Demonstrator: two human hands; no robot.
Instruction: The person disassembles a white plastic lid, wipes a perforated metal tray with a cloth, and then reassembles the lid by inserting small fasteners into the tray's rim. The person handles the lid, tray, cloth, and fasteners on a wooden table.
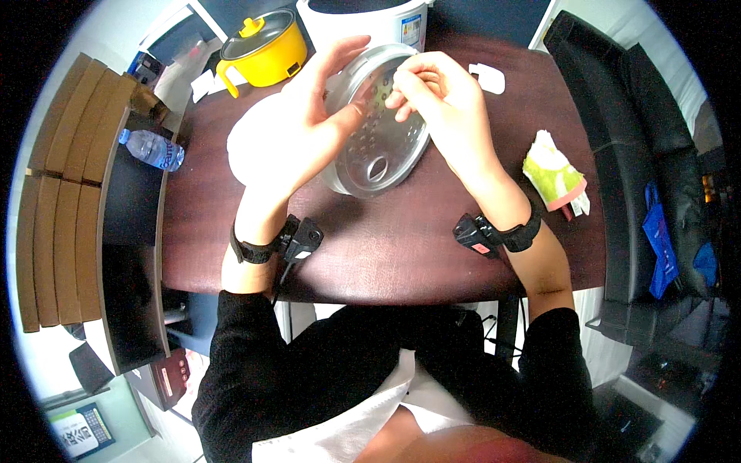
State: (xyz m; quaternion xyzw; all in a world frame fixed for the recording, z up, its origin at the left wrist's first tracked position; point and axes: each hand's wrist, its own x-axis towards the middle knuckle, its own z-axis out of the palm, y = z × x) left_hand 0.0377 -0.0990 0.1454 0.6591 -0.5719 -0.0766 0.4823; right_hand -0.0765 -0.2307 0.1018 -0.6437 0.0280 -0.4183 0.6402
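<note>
- The clear round tray [382,135], marked with small dots, is held up above the dark brown tabletop [370,255], in front of the white tub [382,29] with a label on its side.
- Tipped on edge, it shows as a tall oval; the long axis of that outline runs from near to far, its far end leaning slightly right.
- Its face is turned towards the person and somewhat to the right, with an oval ring-like opening near the lower end.
- The left hand [297,127] is spread wide at the tray's left rim, thumb reaching across the face, fingers stretching up past the edge; their contact behind cannot be told.
- The right hand [444,96] is half closed at the upper right rim, fingertips drawn together; whether they pinch the rim or something small cannot be told.
- The yellow electric pot [278,62] stands beyond the left hand.
</note>
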